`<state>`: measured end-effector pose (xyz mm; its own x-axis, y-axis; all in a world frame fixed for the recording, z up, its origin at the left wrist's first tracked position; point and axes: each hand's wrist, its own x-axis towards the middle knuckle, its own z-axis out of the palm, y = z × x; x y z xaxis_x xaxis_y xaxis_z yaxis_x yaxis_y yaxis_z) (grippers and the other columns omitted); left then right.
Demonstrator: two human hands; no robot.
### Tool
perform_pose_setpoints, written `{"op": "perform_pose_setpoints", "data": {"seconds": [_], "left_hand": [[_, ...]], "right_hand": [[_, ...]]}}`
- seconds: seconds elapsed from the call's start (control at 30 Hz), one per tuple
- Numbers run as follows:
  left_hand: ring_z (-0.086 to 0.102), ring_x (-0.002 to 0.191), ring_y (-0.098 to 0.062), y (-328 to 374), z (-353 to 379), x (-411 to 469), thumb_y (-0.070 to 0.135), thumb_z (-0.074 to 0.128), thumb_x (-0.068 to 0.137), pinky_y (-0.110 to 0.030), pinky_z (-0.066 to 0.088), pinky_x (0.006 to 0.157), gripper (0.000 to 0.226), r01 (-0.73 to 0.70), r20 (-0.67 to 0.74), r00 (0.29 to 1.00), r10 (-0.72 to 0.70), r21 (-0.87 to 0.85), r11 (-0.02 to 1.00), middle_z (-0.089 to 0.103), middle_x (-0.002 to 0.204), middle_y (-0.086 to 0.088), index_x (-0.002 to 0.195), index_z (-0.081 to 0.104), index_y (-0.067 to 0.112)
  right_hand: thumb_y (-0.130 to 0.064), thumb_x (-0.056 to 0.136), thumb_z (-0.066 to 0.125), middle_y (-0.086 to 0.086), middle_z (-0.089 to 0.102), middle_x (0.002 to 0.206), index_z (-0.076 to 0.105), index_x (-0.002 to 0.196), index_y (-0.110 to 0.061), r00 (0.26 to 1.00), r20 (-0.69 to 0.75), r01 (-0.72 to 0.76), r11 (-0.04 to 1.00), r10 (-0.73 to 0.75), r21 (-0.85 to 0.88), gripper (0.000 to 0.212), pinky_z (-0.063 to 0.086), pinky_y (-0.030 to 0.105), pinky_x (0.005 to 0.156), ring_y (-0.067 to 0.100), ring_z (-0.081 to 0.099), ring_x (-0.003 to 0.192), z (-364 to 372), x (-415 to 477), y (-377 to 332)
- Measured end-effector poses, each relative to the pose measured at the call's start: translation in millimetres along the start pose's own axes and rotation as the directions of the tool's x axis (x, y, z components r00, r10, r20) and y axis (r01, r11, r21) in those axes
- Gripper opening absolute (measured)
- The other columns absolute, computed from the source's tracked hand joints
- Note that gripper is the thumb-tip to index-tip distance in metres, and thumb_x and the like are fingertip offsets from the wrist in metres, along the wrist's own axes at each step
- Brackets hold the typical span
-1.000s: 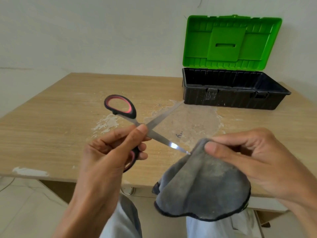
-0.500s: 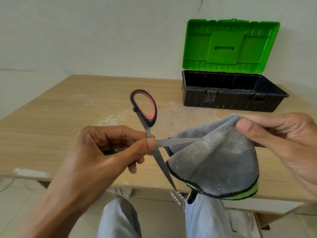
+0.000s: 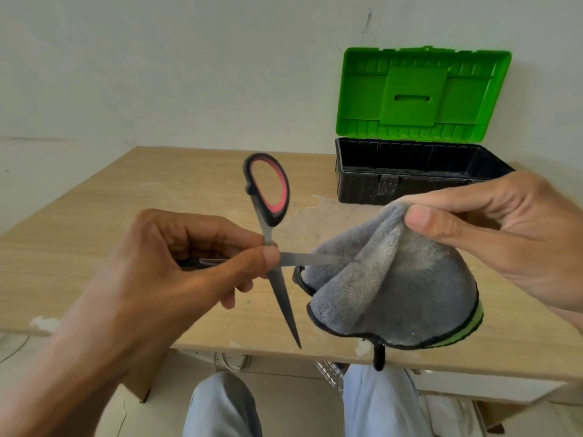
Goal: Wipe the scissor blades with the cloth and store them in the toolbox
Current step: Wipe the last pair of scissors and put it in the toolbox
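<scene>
Pinching the opened scissors [image 3: 273,247] at the pivot, left hand [image 3: 176,263] is holding one blade into the grey cloth [image 3: 394,288], which right hand [image 3: 504,234] is pinching between thumb and fingers.

A light wooden surface [image 3: 94,247] carries the toolbox [image 3: 410,171]. The toolbox stands open on the far right part, its green lid upright. Pale worn patches mark the surface just left of the toolbox.

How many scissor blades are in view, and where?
2. One blade points down toward the table's near edge; the other blade runs sideways into the grey cloth, its tip hidden in the fold.
</scene>
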<state>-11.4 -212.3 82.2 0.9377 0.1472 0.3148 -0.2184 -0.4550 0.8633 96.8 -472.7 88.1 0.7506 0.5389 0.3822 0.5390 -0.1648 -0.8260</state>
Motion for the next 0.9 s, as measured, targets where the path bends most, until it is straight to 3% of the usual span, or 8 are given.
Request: {"op": "perform_pose_setpoints", "data": {"seconds": [0.43,0.63,0.8,0.9], "left_hand": [[0.063,0.047,0.0,-1,1,0,0.035,0.078,0.067,-0.008,0.046,0.047,0.003,0.031,-0.039,0.999,-0.028,0.084,0.996,0.071,0.057,0.007,0.069,0.079,0.038],[0.061,0.045,-0.005,6,7,-1,0.035,0.079,0.067,-0.012,0.047,0.048,0.006,0.033,0.067,0.997,-0.032,-0.019,0.999,0.07,0.056,0.0,0.067,0.08,0.029],[0.059,0.043,-0.005,12,8,2,0.031,0.079,0.066,-0.012,0.046,0.047,0.004,-0.027,0.042,0.999,0.03,-0.086,0.996,0.069,0.053,0.001,0.067,0.08,0.027],[0.058,0.045,-0.006,12,12,3,0.03,0.079,0.068,-0.014,0.046,0.048,0.006,-0.034,0.052,0.998,0.042,-0.141,0.989,0.071,0.056,0.0,0.069,0.081,0.025]], "right_hand": [[-0.026,0.09,0.068,-0.012,0.082,0.11,0.082,0.112,-0.026,0.984,0.178,0.02,0.995,-0.002,-0.102,0.026,0.057,0.029,0.098,0.01,0.076,0.109,-6,2,1],[-0.032,0.089,0.068,-0.007,0.081,0.11,0.083,0.11,-0.025,0.977,0.214,-0.004,0.997,0.021,-0.075,0.027,0.062,0.041,0.095,0.014,0.076,0.109,4,7,-1],[-0.033,0.09,0.068,-0.014,0.081,0.11,0.083,0.11,-0.025,0.97,0.242,0.02,0.994,0.005,-0.103,0.027,0.063,0.035,0.092,0.008,0.076,0.107,10,10,-11],[-0.033,0.091,0.068,-0.024,0.079,0.108,0.082,0.111,-0.027,0.968,0.249,0.022,0.995,0.004,-0.102,0.026,0.058,0.021,0.092,-0.002,0.074,0.104,30,8,-13]]}}
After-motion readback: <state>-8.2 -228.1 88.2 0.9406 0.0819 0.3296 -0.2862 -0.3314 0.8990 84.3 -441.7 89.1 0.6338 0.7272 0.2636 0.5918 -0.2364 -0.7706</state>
